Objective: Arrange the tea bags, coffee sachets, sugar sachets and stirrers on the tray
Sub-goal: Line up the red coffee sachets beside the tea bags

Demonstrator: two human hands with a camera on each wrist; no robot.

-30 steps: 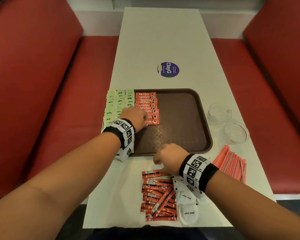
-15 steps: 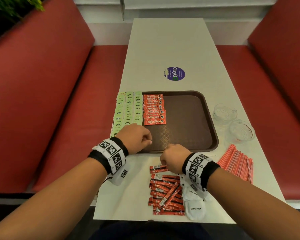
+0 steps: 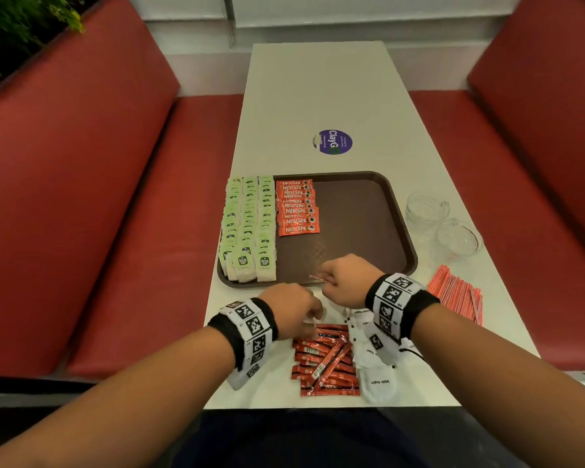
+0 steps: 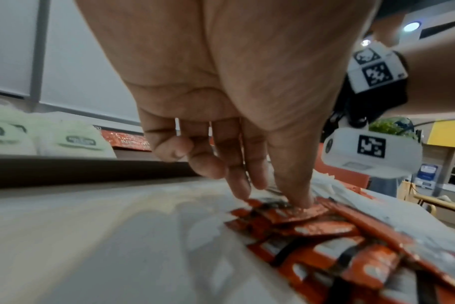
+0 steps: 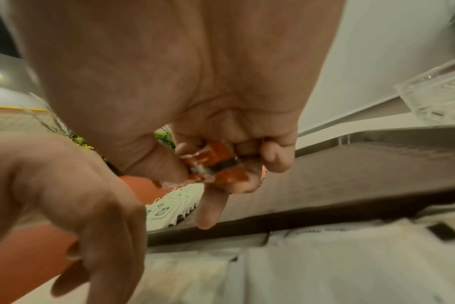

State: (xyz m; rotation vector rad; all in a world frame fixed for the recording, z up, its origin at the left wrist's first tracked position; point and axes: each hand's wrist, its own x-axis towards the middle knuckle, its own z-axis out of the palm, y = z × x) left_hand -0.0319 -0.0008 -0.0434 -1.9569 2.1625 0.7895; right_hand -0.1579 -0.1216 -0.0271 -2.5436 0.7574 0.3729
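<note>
The right hand (image 3: 347,280) pinched a red sachet (image 5: 216,162) over the tray's (image 3: 368,211) near edge. Just beside it, the left hand's (image 3: 293,309) straight fingertips pressed the sachet pile (image 3: 325,363) on the white counter (image 3: 318,96), between red benches (image 3: 115,197).

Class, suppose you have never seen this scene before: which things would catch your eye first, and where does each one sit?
Most striking are the green tea bags in neat rows on the left of the brown tray, with orange coffee sachets lined up beside them. Nearer, the left hand touches a loose heap of red sachets on the table, while the right hand holds one over the tray's near edge.
</note>
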